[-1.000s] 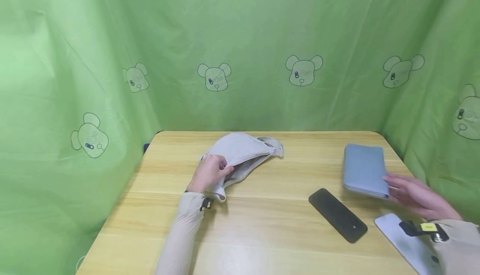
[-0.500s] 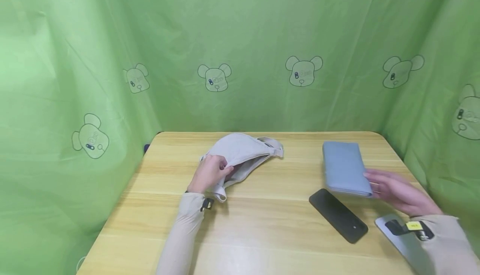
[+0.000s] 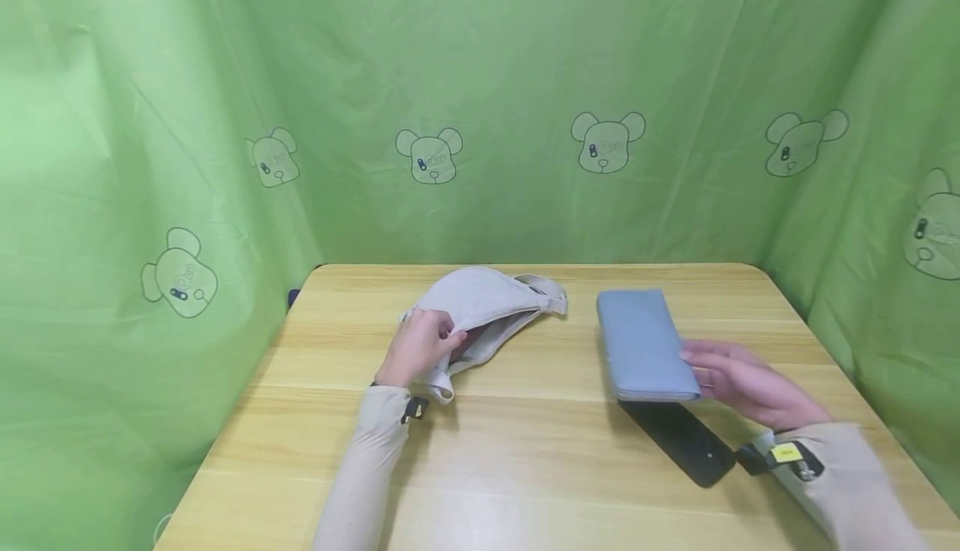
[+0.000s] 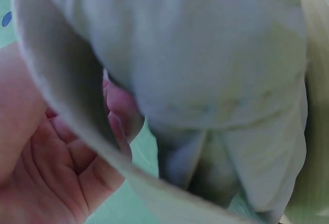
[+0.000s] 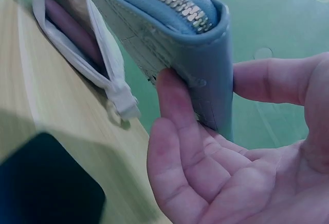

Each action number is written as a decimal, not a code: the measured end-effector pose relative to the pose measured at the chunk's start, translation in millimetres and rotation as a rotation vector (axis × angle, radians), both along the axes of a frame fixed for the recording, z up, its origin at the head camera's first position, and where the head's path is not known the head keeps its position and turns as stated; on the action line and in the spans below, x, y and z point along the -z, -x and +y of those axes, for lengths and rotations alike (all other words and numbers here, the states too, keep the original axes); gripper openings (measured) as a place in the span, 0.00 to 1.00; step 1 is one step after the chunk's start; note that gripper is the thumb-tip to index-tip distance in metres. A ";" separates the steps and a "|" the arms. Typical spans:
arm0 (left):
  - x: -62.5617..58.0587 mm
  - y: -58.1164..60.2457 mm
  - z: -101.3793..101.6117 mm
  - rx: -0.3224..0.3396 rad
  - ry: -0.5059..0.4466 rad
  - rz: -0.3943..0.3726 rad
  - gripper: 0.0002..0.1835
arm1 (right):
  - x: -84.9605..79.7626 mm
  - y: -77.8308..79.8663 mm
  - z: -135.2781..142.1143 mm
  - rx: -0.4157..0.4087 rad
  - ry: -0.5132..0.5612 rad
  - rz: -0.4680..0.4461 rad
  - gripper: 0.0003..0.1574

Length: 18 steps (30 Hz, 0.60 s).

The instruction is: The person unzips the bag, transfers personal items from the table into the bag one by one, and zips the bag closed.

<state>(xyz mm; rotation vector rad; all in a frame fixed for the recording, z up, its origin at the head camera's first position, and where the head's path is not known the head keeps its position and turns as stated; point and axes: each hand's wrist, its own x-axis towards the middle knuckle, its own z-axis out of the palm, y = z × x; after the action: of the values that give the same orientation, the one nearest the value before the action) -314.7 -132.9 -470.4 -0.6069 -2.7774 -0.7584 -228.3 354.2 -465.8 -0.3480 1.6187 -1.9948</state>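
On the counter (image 3: 540,476) a pale bag (image 3: 472,297) gapes at left, pinched by the left hand (image 3: 417,344), while at right the right hand (image 3: 750,383), fingers (image 5: 175,98) slightly parted, pinches a blue wallet (image 3: 647,346) above the black phone (image 3: 681,444), a transfer step, I'd judge, calling for leftward aim.

Wears a left sleeve (image 3: 356,468) and a right sleeve (image 3: 855,478), both long, of plain beige cloth with small folds. Has on the left one a small black fastener (image 3: 413,407) with a yellowish mark (image 3: 418,411); on the right one, a bigger black strap (image 3: 754,460) with a yellow label (image 3: 787,452) and a shiny metallic piece (image 3: 806,470).
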 end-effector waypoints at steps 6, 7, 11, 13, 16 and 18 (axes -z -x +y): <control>-0.6 0.0 0.1 -0.005 -0.008 0.023 0.12 | 0.2 3.3 -28.1 -0.014 -0.051 -0.001 0.14; -0.7 -0.2 0.2 -0.007 -0.008 0.025 0.12 | 1.0 3.9 -33.0 -0.020 -0.053 0.002 0.14; -0.6 -0.7 0.5 -0.012 -0.010 0.020 0.11 | 3.9 4.6 -52.9 -0.035 -0.067 0.002 0.14; -0.7 -1.2 0.5 -0.015 -0.009 0.017 0.11 | 5.9 5.1 -62.1 -0.045 -0.061 -0.008 0.15; -1.4 -2.2 0.6 -0.017 -0.007 0.014 0.11 | 9.1 6.4 -73.9 -0.064 -0.063 -0.015 0.18; -1.8 -2.6 0.5 -0.018 -0.007 0.013 0.11 | 11.4 7.5 -81.0 -0.077 -0.069 -0.011 0.21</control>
<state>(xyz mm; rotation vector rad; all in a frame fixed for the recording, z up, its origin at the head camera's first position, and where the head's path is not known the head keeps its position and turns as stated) -312.1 -132.4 -468.6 -0.5833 -2.7637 -0.7576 -235.8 273.2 -477.2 -0.3670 1.6375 -1.8759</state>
